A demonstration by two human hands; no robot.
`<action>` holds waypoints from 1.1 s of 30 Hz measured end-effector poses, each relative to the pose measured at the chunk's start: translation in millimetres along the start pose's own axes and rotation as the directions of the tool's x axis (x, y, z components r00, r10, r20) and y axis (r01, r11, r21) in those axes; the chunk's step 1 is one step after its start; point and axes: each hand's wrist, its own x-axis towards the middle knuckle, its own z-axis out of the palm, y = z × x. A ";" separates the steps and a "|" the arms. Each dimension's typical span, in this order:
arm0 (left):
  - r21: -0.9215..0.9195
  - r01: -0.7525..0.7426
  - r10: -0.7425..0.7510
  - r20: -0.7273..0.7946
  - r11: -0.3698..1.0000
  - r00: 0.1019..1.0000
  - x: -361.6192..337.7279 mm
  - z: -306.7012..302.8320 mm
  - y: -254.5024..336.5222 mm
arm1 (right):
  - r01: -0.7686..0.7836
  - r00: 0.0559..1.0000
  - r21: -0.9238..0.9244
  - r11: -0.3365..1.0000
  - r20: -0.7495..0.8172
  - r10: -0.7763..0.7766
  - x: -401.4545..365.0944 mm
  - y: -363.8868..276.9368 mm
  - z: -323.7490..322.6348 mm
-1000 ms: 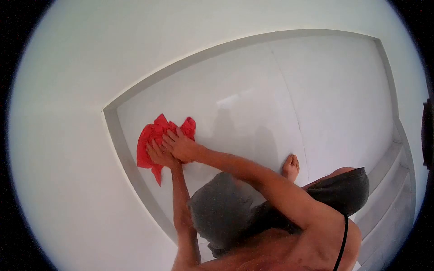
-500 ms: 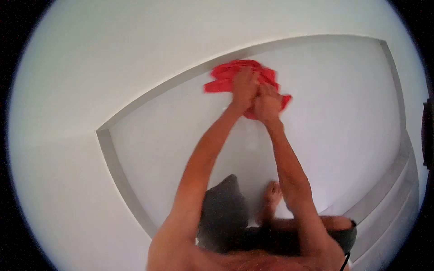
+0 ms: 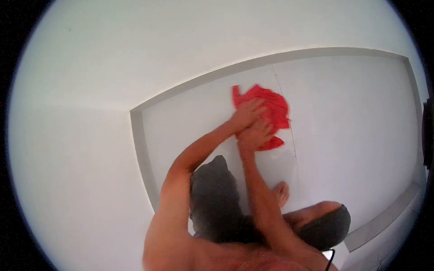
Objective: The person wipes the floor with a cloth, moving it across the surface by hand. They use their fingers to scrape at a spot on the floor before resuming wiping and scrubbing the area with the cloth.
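A crumpled red cloth point(image 3: 275, 105) lies on the pale floor point(image 3: 352, 108), spread out around both hands. My left hand point(image 3: 247, 114) rests flat on the cloth's left part, fingers extended toward the upper right. Just below it, my right hand point(image 3: 257, 134) presses on the lower part of the cloth with its fingers spread. The two hands are side by side and seem to touch. Folds of cloth stick out above, to the right and below the hands.
A grey skirting strip point(image 3: 217, 77) runs along the base of the white wall point(image 3: 113, 54). My knees in dark shorts point(image 3: 214, 194) and a bare foot point(image 3: 281, 194) are below the hands. A thin floor seam passes right of the cloth. A dark object point(image 3: 427, 135) stands at the right edge.
Both hands and the cloth have moved down, away from the skirting, and the cloth's folds have changed shape. The view has shifted, and the floor seam now shows.
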 end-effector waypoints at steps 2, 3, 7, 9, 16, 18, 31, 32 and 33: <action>-0.042 0.212 -0.210 0.032 0.976 0.977 -53.2 -40.6 -3.5 | 0.155 0.984 0.087 0.984 0.073 -0.162 -25.6 -23.5 24.4; 0.069 0.342 -0.347 0.081 0.937 0.934 -98.2 -42.2 -12.8 | 0.193 0.948 0.145 0.970 0.227 -0.223 -38.3 -42.3 6.7; 0.180 0.672 -0.677 -0.040 0.719 0.735 -227.8 -66.9 33.3 | 0.429 0.768 0.305 0.850 0.371 -0.521 -92.4 -67.0 -0.4; 0.361 0.678 -0.730 0.010 0.640 0.683 -275.1 -53.9 33.3 | 0.471 0.654 0.389 0.792 0.448 -0.609 -102.1 -68.6 -18.2; 0.039 0.908 -0.873 -0.262 0.417 0.412 -293.3 -14.6 4.8 | 0.467 0.533 0.475 0.746 0.522 -0.666 -75.8 -84.0 32.3; -0.102 0.900 -0.869 -0.326 0.424 0.372 -273.6 -18.4 10.8 | 0.356 0.603 0.541 0.762 0.490 -0.630 -70.1 -79.0 59.8; 0.021 0.896 -0.785 -0.473 0.444 0.400 -229.7 -36.8 6.3 | 0.406 0.787 0.315 0.858 0.358 -0.504 98.5 -11.4 100.2; 0.003 0.912 -0.801 -0.478 0.410 0.361 -244.6 -41.2 2.7 | 0.452 0.768 0.279 0.847 0.361 -0.529 108.3 -14.9 97.6; 0.023 0.921 -0.788 -0.510 0.389 0.345 -260.2 -42.4 -0.7 | 0.486 0.759 0.256 0.836 0.351 -0.549 117.5 -17.0 95.4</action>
